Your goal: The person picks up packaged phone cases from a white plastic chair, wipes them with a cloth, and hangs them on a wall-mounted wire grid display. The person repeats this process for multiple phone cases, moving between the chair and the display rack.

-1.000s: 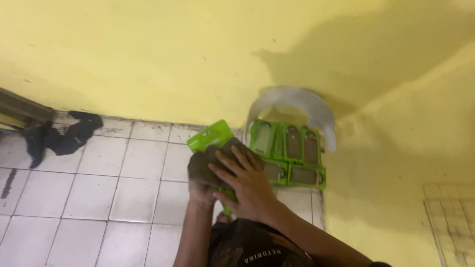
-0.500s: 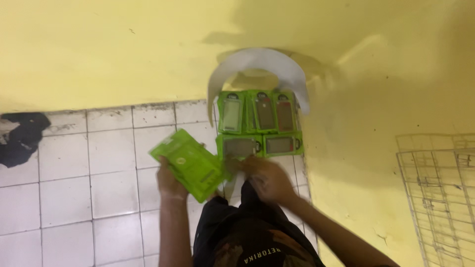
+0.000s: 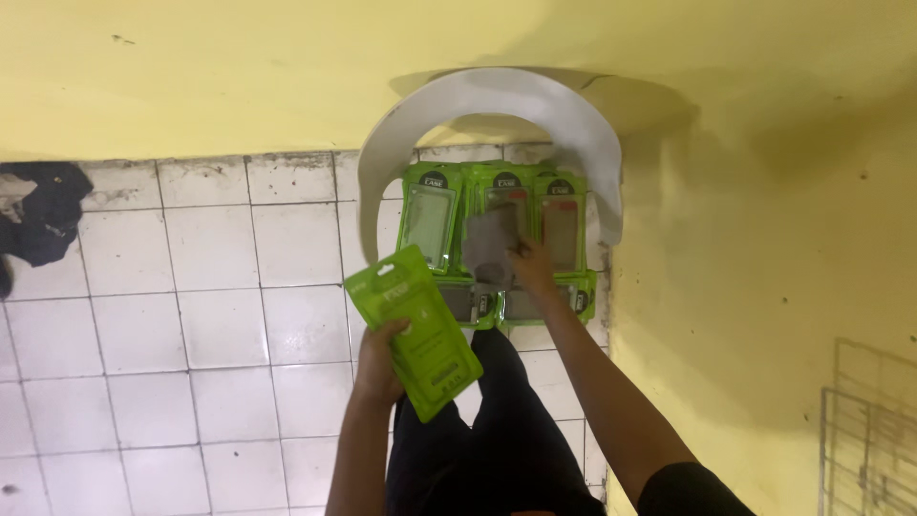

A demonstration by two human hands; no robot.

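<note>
My left hand (image 3: pixel 379 363) grips a flat green package (image 3: pixel 414 328), tilted, above the white tiled floor. My right hand (image 3: pixel 531 267) reaches forward and holds a grey phone case (image 3: pixel 489 243) over a pile of green phone-case packages (image 3: pixel 433 222) lying on the floor by the yellow wall. The grey case hangs over the middle package of the pile. My dark-trousered legs show at the bottom of the view.
A curved white plastic piece (image 3: pixel 497 100) arches over the pile against the yellow wall (image 3: pixel 287 67). A dark cloth (image 3: pixel 38 215) lies on the tiles at the far left. A white wire rack (image 3: pixel 869 430) leans at the lower right.
My right hand has reached out from near my body to the pile with the grey case in it. My left hand kept the green package and moved slightly right.
</note>
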